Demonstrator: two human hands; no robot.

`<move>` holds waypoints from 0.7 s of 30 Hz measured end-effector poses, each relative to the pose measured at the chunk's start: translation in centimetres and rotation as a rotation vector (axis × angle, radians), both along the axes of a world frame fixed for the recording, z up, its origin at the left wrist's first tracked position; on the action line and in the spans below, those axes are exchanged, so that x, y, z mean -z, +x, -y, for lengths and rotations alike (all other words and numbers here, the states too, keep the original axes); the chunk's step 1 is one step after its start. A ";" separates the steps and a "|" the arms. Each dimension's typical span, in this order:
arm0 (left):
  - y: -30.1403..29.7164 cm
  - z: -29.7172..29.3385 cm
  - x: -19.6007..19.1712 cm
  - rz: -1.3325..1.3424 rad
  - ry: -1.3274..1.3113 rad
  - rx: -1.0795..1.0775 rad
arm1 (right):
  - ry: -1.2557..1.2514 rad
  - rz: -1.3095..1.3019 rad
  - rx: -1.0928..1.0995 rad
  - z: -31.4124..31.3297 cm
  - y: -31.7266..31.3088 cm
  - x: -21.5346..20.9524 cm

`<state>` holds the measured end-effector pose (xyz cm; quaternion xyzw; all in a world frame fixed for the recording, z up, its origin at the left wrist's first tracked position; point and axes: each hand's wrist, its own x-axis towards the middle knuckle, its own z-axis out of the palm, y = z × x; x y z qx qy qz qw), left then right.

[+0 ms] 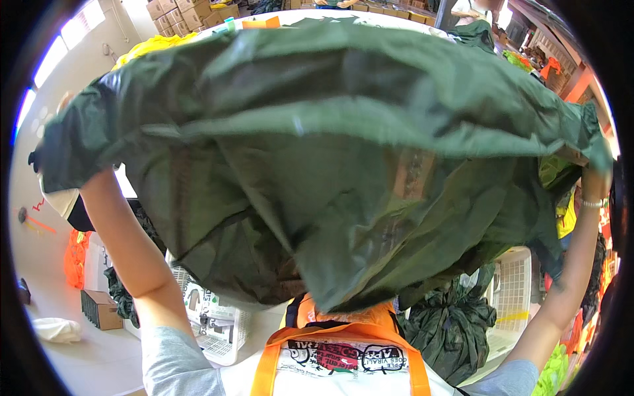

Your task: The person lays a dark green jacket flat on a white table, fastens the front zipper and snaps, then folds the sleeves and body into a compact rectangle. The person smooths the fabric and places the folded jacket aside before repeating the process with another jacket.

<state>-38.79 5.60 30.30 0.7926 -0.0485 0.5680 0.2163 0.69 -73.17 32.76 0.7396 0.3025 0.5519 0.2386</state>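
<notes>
A large dark green garment (330, 152) of thin shiny cloth is spread wide in front of me and fills most of the view. My left hand (65, 102) grips its left edge with the arm raised; the cloth hides most of the fingers. My right hand (594, 177), a thin bracelet at the wrist, holds the right edge up high. The cloth sags in the middle and hangs down toward my chest, where I wear an orange vest (330, 333) over a printed white shirt.
A white plastic basket (214, 323) stands below left and another white basket (512, 290) below right, with a heap of dark green cloth (449, 327) between. A brown cardboard box (99, 308) sits on the floor at left. Yellow and orange garments lie around.
</notes>
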 end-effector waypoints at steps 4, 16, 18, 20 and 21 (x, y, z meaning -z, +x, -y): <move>7.7 -4.4 -3.3 0.198 0.615 -0.612 | 0.205 -0.338 -0.111 -13.1 8.5 0.9; 45.2 -14.1 29.5 -0.627 -0.320 -0.419 | 0.535 -1.332 0.118 -40.5 34.9 29.1; 47.7 -16.3 37.1 -1.004 -0.518 -0.567 | 0.480 -1.464 0.268 -42.6 37.5 36.0; 52.3 -12.2 37.3 -1.409 -0.621 -0.620 | 0.439 -1.505 0.431 -42.0 38.9 40.4; 53.2 -11.4 37.4 -1.456 -0.504 -0.618 | 0.374 -1.614 0.549 -42.7 39.4 41.6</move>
